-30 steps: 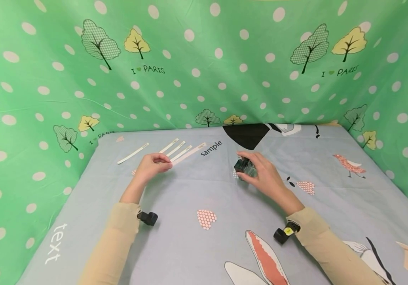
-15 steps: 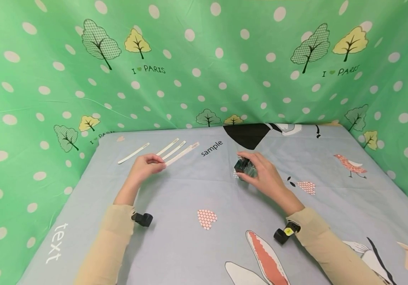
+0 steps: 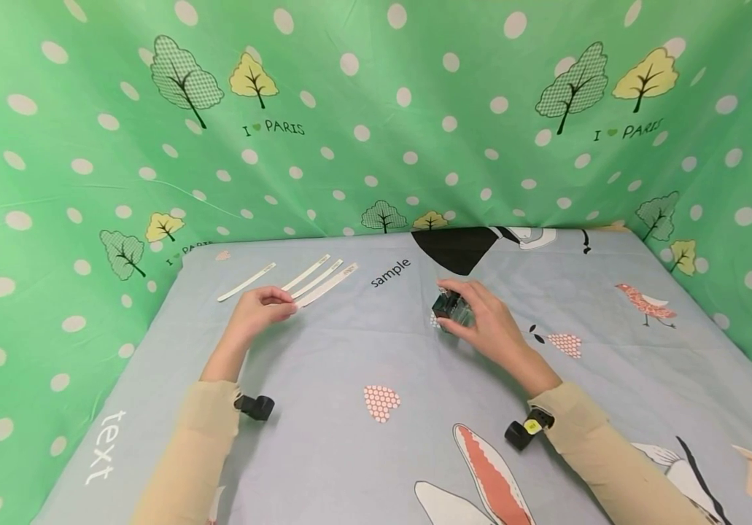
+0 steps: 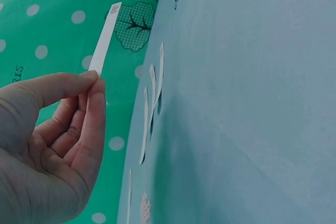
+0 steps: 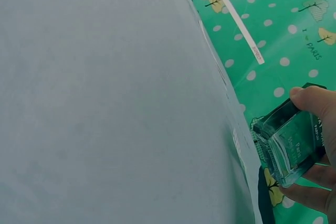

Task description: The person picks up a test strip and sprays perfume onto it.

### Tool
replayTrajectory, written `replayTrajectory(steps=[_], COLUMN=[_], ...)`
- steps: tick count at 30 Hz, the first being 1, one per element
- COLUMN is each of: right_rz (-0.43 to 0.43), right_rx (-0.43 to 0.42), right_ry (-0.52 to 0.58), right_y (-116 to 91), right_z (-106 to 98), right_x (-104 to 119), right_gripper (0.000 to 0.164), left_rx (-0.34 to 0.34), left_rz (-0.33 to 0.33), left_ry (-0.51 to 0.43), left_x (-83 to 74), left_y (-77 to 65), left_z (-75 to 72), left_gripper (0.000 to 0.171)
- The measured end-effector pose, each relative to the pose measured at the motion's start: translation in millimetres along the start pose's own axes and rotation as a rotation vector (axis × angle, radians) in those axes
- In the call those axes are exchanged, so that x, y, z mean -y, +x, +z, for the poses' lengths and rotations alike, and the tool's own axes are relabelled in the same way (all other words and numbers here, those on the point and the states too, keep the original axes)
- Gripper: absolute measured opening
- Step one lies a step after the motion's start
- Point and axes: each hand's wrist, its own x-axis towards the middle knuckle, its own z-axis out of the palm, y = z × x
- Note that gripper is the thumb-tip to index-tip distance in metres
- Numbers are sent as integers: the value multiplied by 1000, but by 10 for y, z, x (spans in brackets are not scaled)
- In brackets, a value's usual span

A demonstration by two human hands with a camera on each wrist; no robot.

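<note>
My left hand [image 3: 260, 315] pinches a white paper perfume test strip [image 4: 106, 40] by one end, between thumb and fingertips. The strip's printed far end points away and to the right, raised off the cloth. My right hand [image 3: 490, 324] grips a square glass perfume bottle [image 5: 294, 140], dark green and clear, with lettering on its face. In the right wrist view, thumb and fingers lie on opposite sides of the bottle. Whether it touches the table is hidden. A loose test strip [image 3: 246, 283] lies left of my left hand, and more strips [image 4: 153, 98] lie behind it.
A grey-blue printed cloth [image 3: 323, 445] covers the table. Behind and at both sides hangs a green curtain [image 3: 362, 168] with white dots and trees. Black cameras [image 3: 259, 407] are strapped to both wrists.
My left hand has moved left and slightly toward me, carrying the strip away from the bottle. The right hand and the bottle have stayed in place.
</note>
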Motion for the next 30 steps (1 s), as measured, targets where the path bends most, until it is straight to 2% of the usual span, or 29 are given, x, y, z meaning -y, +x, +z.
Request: replayTrajectory(steps=[4,14,30], right_rz=[2,17,9], right_rx=[-3,9,14], right_ry=[-2,-3,3], right_y=[-1,4,12], right_z=[4,-12,3], right_x=[-5,14,22], right_gripper=[68,65,65], left_rx=[-3,-36,-100], left_rz=[-5,30,1], left_ry=[15,35,48], left_x=[-69,293,393], left_y=[-79,72,39], left_z=[-28,-142,-335], left_gripper=[25,24,24])
